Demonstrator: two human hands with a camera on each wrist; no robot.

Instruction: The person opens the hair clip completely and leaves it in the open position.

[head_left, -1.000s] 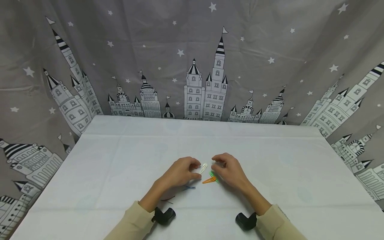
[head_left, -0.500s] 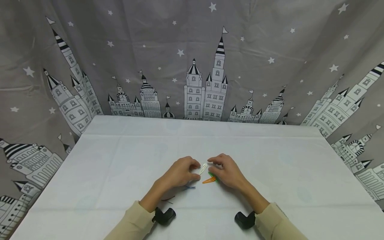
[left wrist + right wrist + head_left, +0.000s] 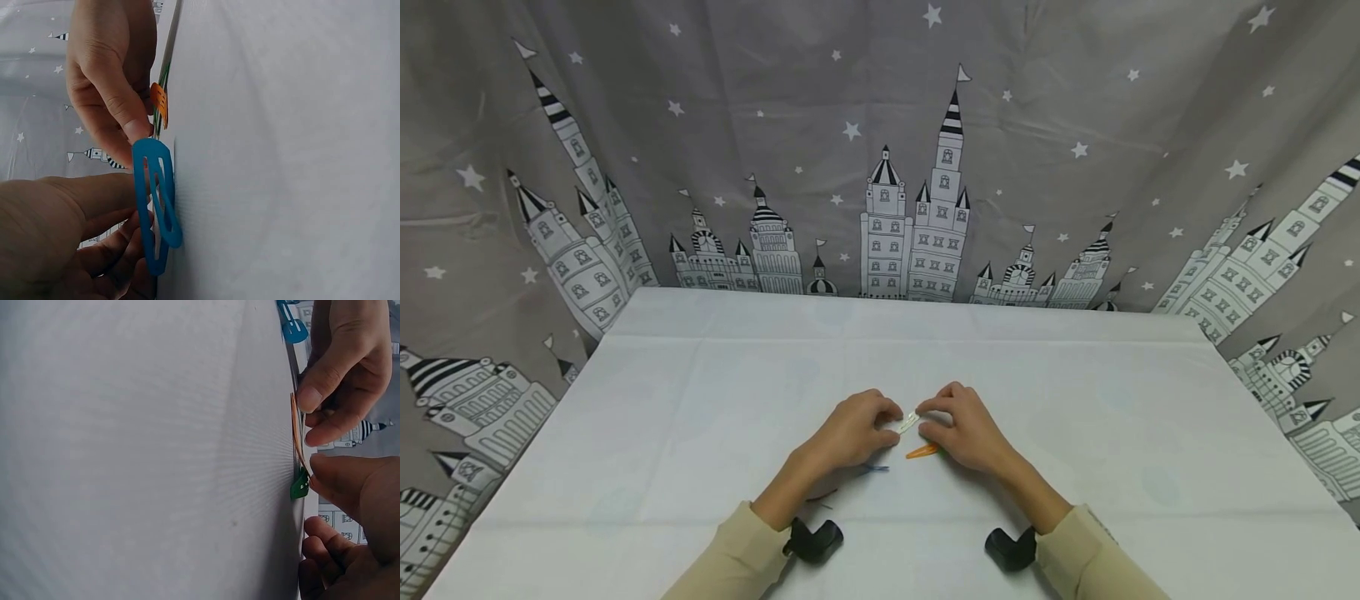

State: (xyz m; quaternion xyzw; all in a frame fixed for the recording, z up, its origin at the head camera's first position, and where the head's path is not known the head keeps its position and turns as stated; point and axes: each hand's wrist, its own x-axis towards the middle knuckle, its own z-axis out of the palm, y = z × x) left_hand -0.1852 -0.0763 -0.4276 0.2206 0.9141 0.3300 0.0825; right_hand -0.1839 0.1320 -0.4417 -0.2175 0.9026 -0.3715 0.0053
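Observation:
In the head view a white snap hair clip point(image 3: 908, 423) lies aslant on the table between my two hands. My left hand point(image 3: 850, 429) rests at its left, thumb and fingertips spread apart around its lower end. My right hand point(image 3: 964, 429) comes from the right, with a fingertip at the clip's upper end and the thumb lower down. Just below the right thumb is an orange snap clip point(image 3: 922, 451). A green clip point(image 3: 300, 486) shows under the right thumb in the right wrist view. Close to the left wrist camera stands a blue clip point(image 3: 143, 203), overlapping the left fingers.
Near my left wrist lie the blue clip point(image 3: 874, 468) and a thin reddish-brown clip point(image 3: 822, 496). A white cloth covers the table point(image 3: 1075, 400). Behind its far edge hangs a grey curtain point(image 3: 737, 125) printed with castles and stars. Black wrist cameras point(image 3: 815, 542) sit below both sleeves.
My right hand has moved left, up to the white clip, and now covers most of the green clip and part of the orange one. My left hand stays nearly still.

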